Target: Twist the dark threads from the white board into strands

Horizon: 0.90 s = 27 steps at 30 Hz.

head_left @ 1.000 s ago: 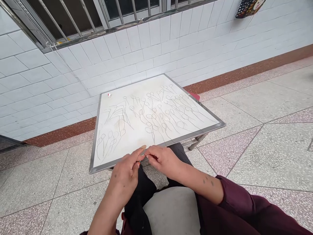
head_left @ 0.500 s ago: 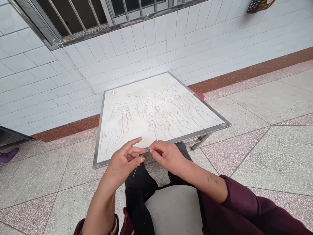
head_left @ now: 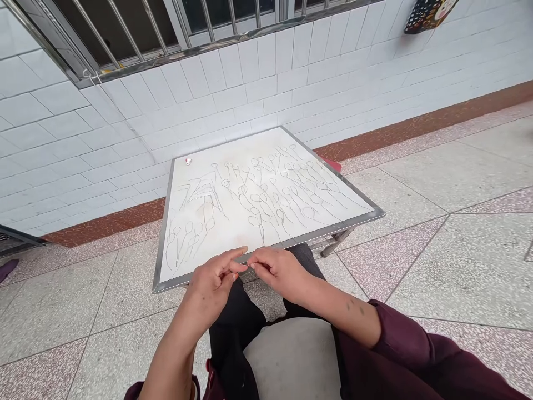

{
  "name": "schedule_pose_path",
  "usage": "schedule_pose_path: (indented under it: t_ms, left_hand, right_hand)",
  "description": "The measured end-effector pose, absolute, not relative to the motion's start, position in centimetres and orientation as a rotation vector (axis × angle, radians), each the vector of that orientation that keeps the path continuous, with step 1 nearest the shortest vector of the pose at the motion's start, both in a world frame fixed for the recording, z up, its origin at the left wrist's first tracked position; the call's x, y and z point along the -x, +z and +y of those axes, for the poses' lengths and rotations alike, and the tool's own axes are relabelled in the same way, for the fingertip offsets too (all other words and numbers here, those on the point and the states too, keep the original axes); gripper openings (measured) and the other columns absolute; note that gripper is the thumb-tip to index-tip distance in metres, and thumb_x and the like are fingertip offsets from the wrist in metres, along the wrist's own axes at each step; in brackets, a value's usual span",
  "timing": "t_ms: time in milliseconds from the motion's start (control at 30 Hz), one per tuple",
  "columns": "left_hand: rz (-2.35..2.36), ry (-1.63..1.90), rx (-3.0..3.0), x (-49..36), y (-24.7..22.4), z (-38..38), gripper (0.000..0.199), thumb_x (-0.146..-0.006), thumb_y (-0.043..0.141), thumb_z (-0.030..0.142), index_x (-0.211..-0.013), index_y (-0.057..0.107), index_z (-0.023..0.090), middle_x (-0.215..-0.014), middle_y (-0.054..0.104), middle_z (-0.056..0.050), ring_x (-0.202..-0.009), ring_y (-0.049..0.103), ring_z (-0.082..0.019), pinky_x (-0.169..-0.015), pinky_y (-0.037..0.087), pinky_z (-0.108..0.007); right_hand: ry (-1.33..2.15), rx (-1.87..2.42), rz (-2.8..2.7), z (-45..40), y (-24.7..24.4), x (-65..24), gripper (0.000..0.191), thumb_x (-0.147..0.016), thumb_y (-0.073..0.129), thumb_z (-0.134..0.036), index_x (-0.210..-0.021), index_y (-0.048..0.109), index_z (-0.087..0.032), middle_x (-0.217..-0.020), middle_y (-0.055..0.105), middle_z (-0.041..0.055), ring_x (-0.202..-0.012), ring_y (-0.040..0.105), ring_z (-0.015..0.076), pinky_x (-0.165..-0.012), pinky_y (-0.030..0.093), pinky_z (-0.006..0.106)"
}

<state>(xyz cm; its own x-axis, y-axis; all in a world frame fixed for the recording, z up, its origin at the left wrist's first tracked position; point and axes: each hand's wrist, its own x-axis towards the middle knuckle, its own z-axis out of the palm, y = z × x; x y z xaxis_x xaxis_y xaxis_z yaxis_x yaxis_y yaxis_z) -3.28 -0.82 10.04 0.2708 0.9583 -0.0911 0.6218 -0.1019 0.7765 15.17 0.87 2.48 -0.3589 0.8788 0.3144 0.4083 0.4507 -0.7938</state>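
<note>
Over the near edge of the table my two hands meet at the fingertips. My right hand (head_left: 283,272) is closed in a pinch on a thin wire, which barely shows now between the fingers. My left hand (head_left: 214,280) has its thumb drawn in against the fingers at the same wire, with the index finger stretched out above. On the white table (head_left: 239,241) lie many thin dark wires, most with a round loop (head_left: 280,213) at one end and a long tail. A bunch of unlooped, bent wires (head_left: 204,189) lies at the left.
A small white and red object (head_left: 188,161) sits at the table's far left corner. Behind stands a white tiled wall (head_left: 250,94) with a barred window (head_left: 166,28). A patterned bag (head_left: 428,15) hangs at upper right. A purple shoe (head_left: 7,269) shows at the left edge.
My hands have drawn closer together at the fingertips. The wire tail that hung below my left thumb no longer shows. The view has shifted slightly.
</note>
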Motion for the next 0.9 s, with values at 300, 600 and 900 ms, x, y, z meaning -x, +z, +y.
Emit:
schedule_pose_path:
  t_ms: [300, 600, 900]
  left_hand:
    - [1.482, 0.694, -1.823, 3.0, 9.1, -1.2, 0.04, -0.09, 0.052, 0.029, -0.13, 0.06, 0.03, -0.104, 0.078, -0.002, -0.094, 0.071, -0.02, -0.085, 0.055, -0.036]
    - [1.573, 0.747, -1.825, 2.3, 8.8, -1.9, 0.042, -0.091, 0.05, 0.03, -0.132, 0.059, 0.031, -0.105, 0.077, 0.0, -0.084, 0.072, -0.02, -0.083, 0.057, -0.037]
    - [1.614, 0.742, -1.86, 1.9, 9.1, -2.1, 0.041, -0.093, 0.049, 0.036, -0.134, 0.055, 0.031, -0.102, 0.077, 0.001, -0.076, 0.07, -0.018, -0.077, 0.055, -0.034]
  right_hand:
    - [0.834, 1.144, -1.83, 0.6, 3.1, -15.2, 0.015, -0.088, 0.053, -0.012, -0.087, 0.066, -0.02, -0.07, 0.061, -0.002, -0.063, 0.054, 0.0121, -0.058, 0.038, 0.023]
    - [0.755, 1.093, -1.825, 0.6, 3.0, -15.3, 0.016, -0.09, 0.051, -0.015, -0.092, 0.066, -0.021, -0.072, 0.062, -0.0014, -0.063, 0.054, 0.0124, -0.059, 0.04, 0.023]
    - [0.639, 1.027, -1.965, 1.1, 2.6, -15.4, 0.013, -0.094, 0.053, -0.016, -0.093, 0.065, -0.021, -0.085, 0.069, 0.0022, -0.077, 0.061, 0.0149, -0.069, 0.043, 0.025]
